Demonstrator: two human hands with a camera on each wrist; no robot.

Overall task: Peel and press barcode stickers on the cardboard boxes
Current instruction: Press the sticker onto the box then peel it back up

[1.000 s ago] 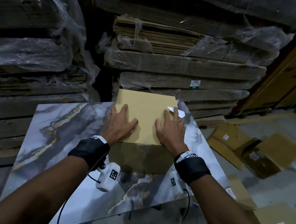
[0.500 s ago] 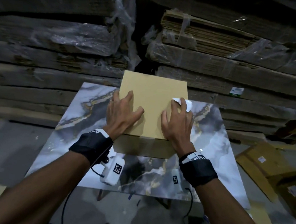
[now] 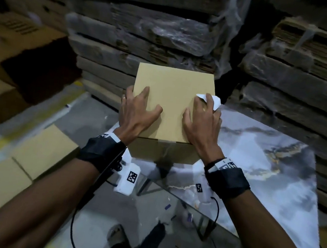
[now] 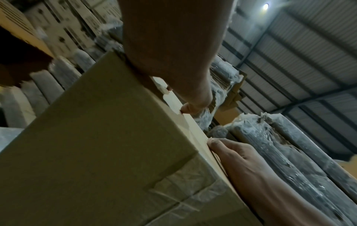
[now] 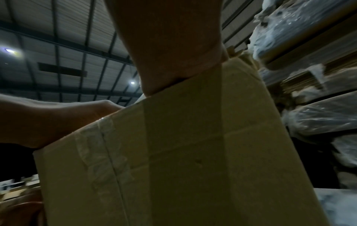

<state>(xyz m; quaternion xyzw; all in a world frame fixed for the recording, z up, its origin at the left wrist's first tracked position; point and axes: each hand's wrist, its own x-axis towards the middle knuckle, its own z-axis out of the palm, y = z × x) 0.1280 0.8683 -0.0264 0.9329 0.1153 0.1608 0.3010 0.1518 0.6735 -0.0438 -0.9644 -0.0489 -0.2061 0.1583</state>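
A plain brown cardboard box (image 3: 172, 96) sits at the left corner of the marble-patterned table (image 3: 268, 158), partly past its edge. My left hand (image 3: 137, 110) lies spread on the box top near its left edge, the outer fingers reaching over that edge. My right hand (image 3: 202, 120) rests on the top near the right edge and pinches a white piece of sticker paper (image 3: 215, 102) between its fingers. In the left wrist view the box's taped side (image 4: 96, 137) fills the frame, and in the right wrist view the taped seam (image 5: 104, 152) shows. No barcode sticker shows on the box.
Plastic-wrapped stacks of flattened cardboard (image 3: 150, 30) rise just behind the table. Closed brown boxes (image 3: 44, 150) stand on the floor at the left, and darker cartons (image 3: 13, 41) are piled beyond them. My foot (image 3: 118, 236) and the table legs are below.
Both hands have carried the box leftward from the table's middle to its left corner. My head has turned left, bringing the floor boxes into view.
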